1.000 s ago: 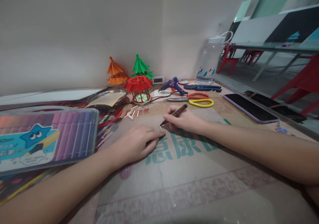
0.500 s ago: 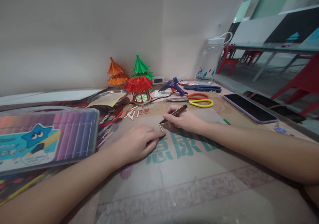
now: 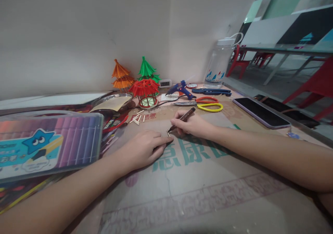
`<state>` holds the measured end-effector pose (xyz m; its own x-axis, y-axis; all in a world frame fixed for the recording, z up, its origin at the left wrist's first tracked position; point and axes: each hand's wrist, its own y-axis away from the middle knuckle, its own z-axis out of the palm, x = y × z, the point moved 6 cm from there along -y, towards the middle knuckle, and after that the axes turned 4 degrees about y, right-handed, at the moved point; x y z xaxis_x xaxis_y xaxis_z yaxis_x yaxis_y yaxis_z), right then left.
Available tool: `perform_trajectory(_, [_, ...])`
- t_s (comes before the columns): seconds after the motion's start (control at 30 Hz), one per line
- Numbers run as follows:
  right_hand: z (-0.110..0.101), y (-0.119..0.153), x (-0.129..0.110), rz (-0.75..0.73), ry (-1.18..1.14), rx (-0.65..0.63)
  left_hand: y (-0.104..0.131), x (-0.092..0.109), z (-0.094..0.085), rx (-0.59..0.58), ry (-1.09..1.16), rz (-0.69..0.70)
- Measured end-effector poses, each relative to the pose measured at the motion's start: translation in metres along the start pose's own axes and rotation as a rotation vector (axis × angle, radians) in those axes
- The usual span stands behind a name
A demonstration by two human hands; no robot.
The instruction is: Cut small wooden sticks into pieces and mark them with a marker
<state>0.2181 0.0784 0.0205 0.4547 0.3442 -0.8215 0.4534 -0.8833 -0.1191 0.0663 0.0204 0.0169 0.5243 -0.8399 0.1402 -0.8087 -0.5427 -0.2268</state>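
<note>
My right hand [image 3: 191, 123] grips a dark brown marker [image 3: 185, 117], its tip down at a short pale stick [image 3: 168, 133] lying on the board. The index finger of my left hand [image 3: 145, 147] reaches out and presses the lower end of that stick; its other fingers are curled on the surface. Several more short pale sticks [image 3: 138, 118] lie loose beyond my left hand. Behind them stands a small red-roofed model [image 3: 145, 90], with an orange-roofed one [image 3: 120, 75] and a green-roofed one [image 3: 147, 70] at the wall.
A marker case [image 3: 78, 137] fills the left side. Beyond my right hand are a blue glue gun [image 3: 180, 88], yellow and red-handled scissors [image 3: 210, 106], blue pliers [image 3: 211, 92], a bottle [image 3: 217, 66] and a phone [image 3: 260, 112]. A clear tray [image 3: 125, 105] is at the back left.
The marker's tip has moved slightly down and right, from the stick's upper end to beside its middle. My left hand has stayed in place.
</note>
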Motion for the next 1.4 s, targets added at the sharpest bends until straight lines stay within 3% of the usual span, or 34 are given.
perform_trajectory(1.4, [0.0006, -0.0015, 0.0037, -0.031, -0.018, 0.016, -0.0019, -0.0002, 0.0007, -0.032, -0.014, -0.009])
